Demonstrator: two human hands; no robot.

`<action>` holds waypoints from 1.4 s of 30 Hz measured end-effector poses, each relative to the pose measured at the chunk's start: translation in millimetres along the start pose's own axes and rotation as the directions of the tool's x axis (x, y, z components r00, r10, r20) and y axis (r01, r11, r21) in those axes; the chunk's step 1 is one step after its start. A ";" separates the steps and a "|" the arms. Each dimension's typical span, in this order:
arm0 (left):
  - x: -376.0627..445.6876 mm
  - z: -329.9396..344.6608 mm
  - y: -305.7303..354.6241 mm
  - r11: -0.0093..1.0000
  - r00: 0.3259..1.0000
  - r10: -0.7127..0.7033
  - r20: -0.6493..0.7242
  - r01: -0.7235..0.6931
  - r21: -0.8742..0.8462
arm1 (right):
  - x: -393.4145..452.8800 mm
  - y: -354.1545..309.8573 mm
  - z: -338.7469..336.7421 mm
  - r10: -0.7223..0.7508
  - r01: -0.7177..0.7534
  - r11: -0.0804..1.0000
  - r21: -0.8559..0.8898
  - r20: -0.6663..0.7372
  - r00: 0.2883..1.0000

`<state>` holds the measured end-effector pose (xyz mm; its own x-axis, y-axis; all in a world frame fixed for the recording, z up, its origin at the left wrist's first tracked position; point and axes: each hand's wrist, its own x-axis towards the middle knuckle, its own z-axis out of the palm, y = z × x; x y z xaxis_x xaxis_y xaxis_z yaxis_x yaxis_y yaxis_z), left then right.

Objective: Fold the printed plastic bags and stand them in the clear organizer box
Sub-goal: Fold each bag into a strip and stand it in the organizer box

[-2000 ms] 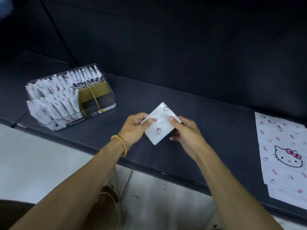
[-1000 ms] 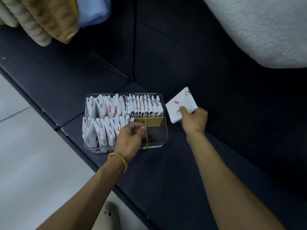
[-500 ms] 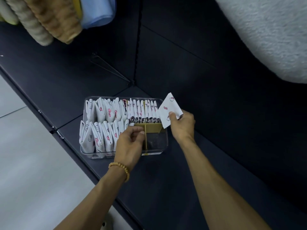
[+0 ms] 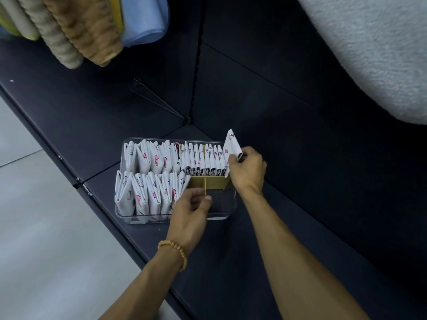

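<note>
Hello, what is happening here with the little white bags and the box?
A person is filing folded printed bags upright into a clear organizer box on a dark shelf. The right hand pinches a folded bag at the right end of the back row, not yet pushed in. The left hand pinches the yellow divider. The front row reaches only about halfway.

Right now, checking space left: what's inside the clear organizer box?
The clear organizer box holds two rows of folded bags and a yellow divider. The left hand hides part.
</note>
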<state>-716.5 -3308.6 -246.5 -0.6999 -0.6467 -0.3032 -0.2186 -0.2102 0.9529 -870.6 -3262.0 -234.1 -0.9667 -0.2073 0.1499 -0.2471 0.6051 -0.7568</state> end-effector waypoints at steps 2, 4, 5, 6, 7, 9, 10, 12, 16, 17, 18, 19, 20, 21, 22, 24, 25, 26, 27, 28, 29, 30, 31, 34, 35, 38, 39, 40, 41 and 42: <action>-1.2 -1.1 -2.3 1.000 1.000 -0.018 -0.002 0.018 -0.001 | 0.8 4.4 1.1 0.006 -0.002 0.998 -0.064 0.056 0.998; -2.1 -2.0 -4.5 1.000 1.000 -0.028 -0.003 0.028 -0.003 | -1.4 6.4 3.0 0.042 -0.030 0.996 -0.089 0.133 0.990; -2.1 -2.4 -5.3 1.000 1.000 -0.031 -0.005 0.031 -0.004 | -3.1 6.2 3.5 0.053 -0.043 0.996 -0.075 0.139 0.989; -1.4 -3.1 -5.6 0.999 0.999 -0.033 -0.008 0.033 -0.004 | -4.4 5.5 3.4 0.056 -0.052 0.998 -0.038 0.119 0.991; -0.8 -3.7 -6.2 0.999 0.999 -0.034 -0.011 0.034 -0.003 | -5.8 4.4 2.5 0.049 -0.050 0.999 0.003 0.076 0.996; 0.2 -4.8 -7.5 0.999 0.999 -0.037 -0.014 0.037 -0.007 | -6.7 3.8 0.2 0.013 -0.013 1.000 0.024 0.015 1.000; 0.2 -5.2 -8.1 0.999 0.999 -0.042 -0.015 0.041 -0.011 | -6.1 5.0 0.4 0.002 -0.002 1.000 0.000 0.031 1.000; -0.8 -5.5 -9.1 0.998 0.999 -0.051 -0.017 0.051 -0.020 | -5.8 7.3 2.4 0.024 -0.018 0.998 -0.062 0.107 0.994; -1.1 -6.3 -9.5 0.998 0.998 -0.062 -0.014 0.062 -0.027 | -9.5 8.6 6.3 0.030 -0.028 0.999 -0.029 0.073 0.997; -0.6 -6.4 -9.4 0.998 0.998 -0.061 -0.010 0.061 -0.023 | -9.8 8.5 6.7 0.013 -0.012 1.000 -0.013 0.053 0.999; -0.3 -6.6 -9.4 0.998 0.998 -0.060 -0.006 0.060 -0.019 | -9.4 8.5 7.1 -0.003 0.004 1.000 -0.016 0.050 0.999; -0.1 -6.6 -9.8 0.998 0.998 -0.060 -0.002 0.060 -0.013 | -8.9 8.6 7.5 -0.006 0.008 1.000 -0.027 0.061 0.998; -0.2 -6.8 -10.1 0.998 0.998 -0.062 0.001 0.062 -0.009 | -8.2 8.7 7.6 0.005 -0.002 0.999 -0.035 0.072 0.997; -0.3 -6.9 -10.4 0.998 0.998 -0.062 0.002 0.062 -0.008 | -7.9 8.1 6.7 0.020 -0.018 0.999 -0.031 0.078 0.997; -0.5 -6.8 -10.5 0.998 0.998 -0.063 0.001 0.063 -0.008 | -7.9 8.0 5.3 0.028 -0.027 0.999 -0.019 0.078 0.997; -1.1 -6.4 -10.4 0.998 0.998 -0.063 0.000 0.063 -0.002 | -11.0 7.7 -1.3 0.036 -0.038 0.999 0.020 0.072 0.997; -1.6 -5.6 -10.7 0.998 0.998 -0.061 0.002 0.061 0.004 | -14.2 8.8 -6.9 0.048 -0.051 0.998 0.048 0.070 0.996; -3.1 -4.4 -10.8 0.998 0.998 -0.058 0.008 0.058 0.010 | -19.0 11.5 -14.2 0.067 -0.072 0.994 0.080 0.069 0.995; -5.3 -3.0 -11.1 0.998 0.998 -0.053 0.019 0.053 0.017 | -25.4 15.6 -22.6 0.096 -0.104 0.987 0.122 0.068 0.993; -8.6 -1.2 -11.6 0.998 0.998 -0.050 0.033 0.049 0.027 | -33.5 21.7 -32.3 0.135 -0.146 0.973 0.178 0.068 0.988; -12.6 0.7 -12.2 0.998 0.998 -0.048 0.048 0.046 0.039 | -43.0 29.0 -42.9 0.179 -0.192 0.953 0.236 0.073 0.981; -17.4 3.0 -12.8 0.998 0.997 -0.049 0.063 0.046 0.053 | -54.3 37.3 -54.3 0.224 -0.238 0.929 0.284 0.080 0.971; -22.8 5.6 -13.6 0.997 0.995 -0.053 0.082 0.047 0.066 | -67.9 46.4 -66.6 0.266 -0.280 0.906 0.318 0.087 0.960; -43.3 16.8 -17.1 0.992 0.984 -0.080 0.159 0.063 0.107 | -118.5 77.4 -105.5 0.384 -0.389 0.834 0.390 0.095 0.918; -51.4 22.2 -19.5 0.989 0.977 -0.094 0.191 0.069 0.132 | -137.5 88.8 -119.3 0.421 -0.419 0.816 0.398 0.087 0.903; -79.6 40.3 -28.0 0.975 0.947 -0.130 0.293 0.068 0.212 | -194.1 120.7 -161.6 0.534 -0.504 0.762 0.406 0.046 0.844; -89.2 47.3 -31.1 0.970 0.935 -0.136 0.327 0.058 0.237 | -211.0 129.6 -175.8 0.567 -0.524 0.744 0.415 0.021 0.823; -99.0 55.0 -33.7 0.965 0.923 -0.141 0.359 0.047 0.259 | -226.5 137.3 -190.2 0.599 -0.537 0.727 0.428 -0.011 0.801; -108.8 63.4 -36.3 0.959 0.909 -0.148 0.389 0.036 0.281 | -241.0 144.2 -204.3 0.627 -0.546 0.712 0.441 -0.051 0.777; -119.8 73.0 -39.0 0.952 0.894 -0.155 0.421 0.021 0.304 | -255.7 151.0 -219.0 0.651 -0.553 0.703 0.448 -0.092 0.753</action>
<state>-673.8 -3169.4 -246.9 -0.8782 -0.2364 -0.4159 -0.4299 0.0087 0.9028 -675.2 -2949.3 -247.4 -0.8951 0.3088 -0.3215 0.3906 0.1956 -0.8995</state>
